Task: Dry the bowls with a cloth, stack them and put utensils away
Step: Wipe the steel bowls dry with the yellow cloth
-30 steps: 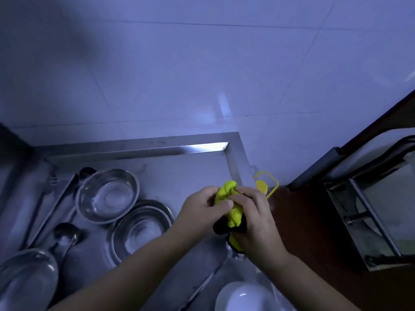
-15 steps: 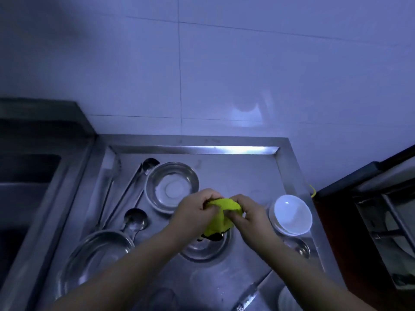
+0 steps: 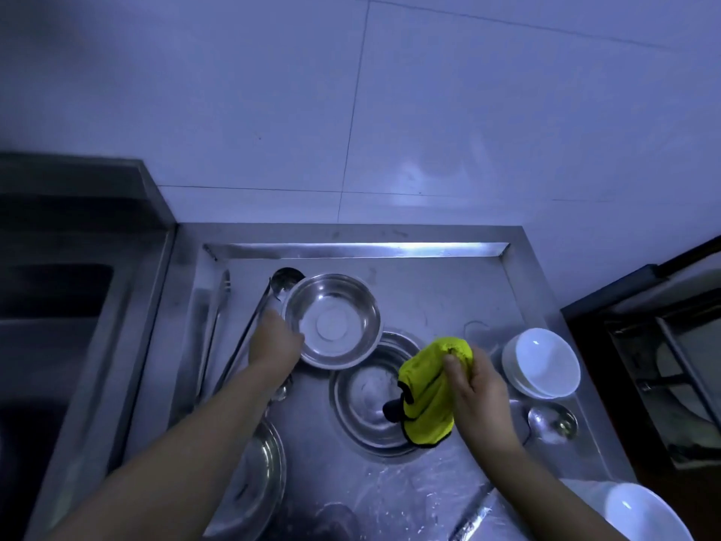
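On the wet steel worktop [image 3: 390,490], set against a pale tiled wall [image 3: 390,111], the left hand [image 3: 273,345] reaches to the near-left rim of a steel bowl [image 3: 332,320] that stands upright toward the back; the fingers touch the rim, but whether they have closed on it cannot be told from this view. The right hand [image 3: 474,388] is clamped on a bunched yellow cloth [image 3: 429,396] with dark edging, held just above the right edge of a second steel bowl [image 3: 370,396], which sits in front of and slightly under the first, the two rims overlapping. A third, wider steel dish [image 3: 257,474] lies at the near left, partly hidden by the left forearm. To the right of the cloth sits a short stack of white bowls [image 3: 540,363], and in front of it a ladle's [image 3: 552,423] round cup rests on the worktop. Another white bowl [image 3: 643,513] shows at the lower right corner, cut off by the frame. Left of the back bowl, a pair of metal tongs [image 3: 212,326] lies lengthwise along the worktop's left side, and beside it a long-handled ladle [image 3: 286,278] rests with its cup tucked against the bowl's far-left rim. Beyond the worktop's left edge is a dark sink basin [image 3: 54,290].
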A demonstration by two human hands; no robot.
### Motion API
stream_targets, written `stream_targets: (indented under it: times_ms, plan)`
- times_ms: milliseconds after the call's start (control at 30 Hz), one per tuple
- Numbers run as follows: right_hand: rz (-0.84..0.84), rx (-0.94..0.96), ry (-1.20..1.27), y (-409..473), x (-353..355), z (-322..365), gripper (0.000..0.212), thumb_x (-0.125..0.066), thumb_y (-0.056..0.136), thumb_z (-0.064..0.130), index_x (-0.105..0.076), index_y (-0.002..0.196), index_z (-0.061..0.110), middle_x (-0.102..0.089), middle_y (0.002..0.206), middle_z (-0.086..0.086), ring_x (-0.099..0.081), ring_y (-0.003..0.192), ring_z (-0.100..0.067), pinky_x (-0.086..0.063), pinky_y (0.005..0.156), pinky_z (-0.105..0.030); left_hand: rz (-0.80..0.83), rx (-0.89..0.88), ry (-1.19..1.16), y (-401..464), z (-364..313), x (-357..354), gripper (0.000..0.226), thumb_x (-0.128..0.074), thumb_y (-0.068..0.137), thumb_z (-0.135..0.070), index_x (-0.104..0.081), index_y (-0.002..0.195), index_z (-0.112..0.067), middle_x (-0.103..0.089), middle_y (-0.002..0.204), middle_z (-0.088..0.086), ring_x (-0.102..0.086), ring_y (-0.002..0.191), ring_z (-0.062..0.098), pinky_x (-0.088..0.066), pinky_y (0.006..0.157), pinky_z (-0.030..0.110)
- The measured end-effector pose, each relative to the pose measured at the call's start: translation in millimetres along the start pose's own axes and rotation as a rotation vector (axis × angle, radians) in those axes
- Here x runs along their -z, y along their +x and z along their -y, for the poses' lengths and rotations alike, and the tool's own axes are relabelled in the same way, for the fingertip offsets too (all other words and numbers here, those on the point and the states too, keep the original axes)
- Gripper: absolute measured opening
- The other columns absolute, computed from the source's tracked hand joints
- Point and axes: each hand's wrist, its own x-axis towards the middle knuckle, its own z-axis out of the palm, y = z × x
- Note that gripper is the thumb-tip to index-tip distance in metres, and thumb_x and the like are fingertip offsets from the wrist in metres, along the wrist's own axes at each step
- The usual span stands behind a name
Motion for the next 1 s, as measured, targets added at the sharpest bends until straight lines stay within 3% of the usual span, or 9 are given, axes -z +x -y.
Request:
stream_targets:
  times_ms: [67, 200, 367, 500, 600, 667, 733, 900, 1000]
  plan:
    - [-0.017, -0.008, -0.003, -5.0, 3.2, 1.0, 0.021, -0.054, 0.095, 0.025, -0.048, 0.079, 0.012, -0.056, 0.068, -0.005, -0.054, 0.066, -0.022, -0.044, 0.066, -0.043, -0.029, -0.001, -0.005, 0.2, 2.2, -0.9, 0.028, -0.061, 0.083, -0.012, -0.053, 0.108, -0.002, -0.063, 0.095, 0.016, -0.053, 0.071, 0.025, -0.037, 0.055, 0.029]
    - [-0.023, -0.034, -0.013, -14.3, 10.3, 1.7, 0.023, -0.054, 0.095, 0.022, -0.046, 0.076, 0.014, -0.051, 0.064, -0.001, -0.049, 0.062, -0.018, -0.041, 0.064, -0.041, -0.096, -0.151, -0.048, -15.9, 1.5, 8.5, 0.005, -0.053, 0.083, -0.010, -0.048, 0.085, -0.011, -0.058, 0.076, 0.008, -0.055, 0.065, 0.026, -0.041, 0.054, 0.034]
    - [0.002, -0.114, 0.048, -20.1, 19.0, 7.2, 0.031, -0.055, 0.095, 0.022, -0.046, 0.069, 0.009, -0.048, 0.060, -0.001, -0.045, 0.057, -0.014, -0.034, 0.053, -0.028, -0.262, -0.474, 0.058, -58.9, -12.7, 44.0, 0.024, -0.051, 0.089, -0.008, -0.036, 0.072, -0.015, -0.044, 0.072, -0.002, -0.042, 0.059, 0.015, -0.027, 0.047, 0.029]
    - [0.054, -0.132, 0.063, -25.9, 23.3, 12.1, 0.038, -0.060, 0.092, 0.029, -0.050, 0.066, 0.002, -0.047, 0.058, -0.006, -0.043, 0.056, -0.017, -0.037, 0.057, -0.035, -0.388, -0.713, 0.175, -90.7, -23.3, 77.1, 0.014, -0.047, 0.089, -0.012, -0.047, 0.075, -0.013, -0.048, 0.075, 0.003, -0.049, 0.057, 0.024, -0.029, 0.050, 0.027]
    - [0.076, -0.086, 0.094, -35.5, 26.8, 27.3, 0.041, -0.063, 0.090, 0.026, -0.045, 0.058, 0.009, -0.039, 0.052, -0.001, -0.037, 0.051, -0.013, -0.030, 0.052, -0.033, -0.476, -0.849, 0.323, -119.7, -37.3, 99.7, 0.010, -0.056, 0.079, -0.010, -0.049, 0.071, -0.011, -0.050, 0.067, 0.007, -0.049, 0.045, 0.028, -0.029, 0.039, 0.027]
    - [0.099, -0.039, 0.113, -44.4, 31.3, 41.3, 0.041, -0.064, 0.090, 0.026, -0.045, 0.057, 0.012, -0.040, 0.051, 0.001, -0.038, 0.050, -0.012, -0.029, 0.050, -0.030, -0.522, -0.847, 0.427, -142.9, -49.2, 110.1, 0.031, -0.076, 0.060, 0.004, -0.049, 0.068, -0.011, -0.049, 0.064, 0.007, -0.046, 0.041, 0.026, -0.023, 0.037, 0.025]
    - [0.124, 0.009, 0.128, -54.3, 38.0, 56.6, 0.038, -0.063, 0.090, 0.028, -0.049, 0.059, 0.011, -0.045, 0.054, -0.001, -0.042, 0.052, -0.012, -0.030, 0.050, -0.027, -0.558, -0.827, 0.457, -167.0, -61.2, 119.4, 0.038, -0.081, 0.053, 0.008, -0.051, 0.067, -0.010, -0.048, 0.064, 0.007, -0.043, 0.038, 0.027, -0.020, 0.037, 0.023]
    - [0.107, 0.156, 0.378, -69.9, 64.2, 114.1, 0.031, -0.062, 0.091, 0.026, -0.053, 0.063, 0.016, -0.049, 0.049, 0.010, -0.043, 0.045, -0.001, -0.033, 0.045, -0.015, -0.669, -0.898, 0.291, -219.0, -83.3, 135.2, 0.019, -0.062, 0.077, -0.003, -0.047, 0.075, -0.014, -0.053, 0.078, 0.005, -0.050, 0.049, 0.029, -0.033, 0.038, 0.029]
    - [0.177, 0.342, 0.491, -82.2, 73.1, 150.6, 0.017, -0.057, 0.092, 0.025, -0.062, 0.081, 0.014, -0.060, 0.062, 0.005, -0.051, 0.060, -0.003, -0.046, 0.060, -0.029, -0.715, -0.839, 0.065, -253.6, -98.7, 141.7, 0.020, -0.060, 0.084, -0.008, -0.044, 0.074, -0.016, -0.052, 0.072, 0.002, -0.052, 0.058, 0.028, -0.040, 0.048, 0.033]
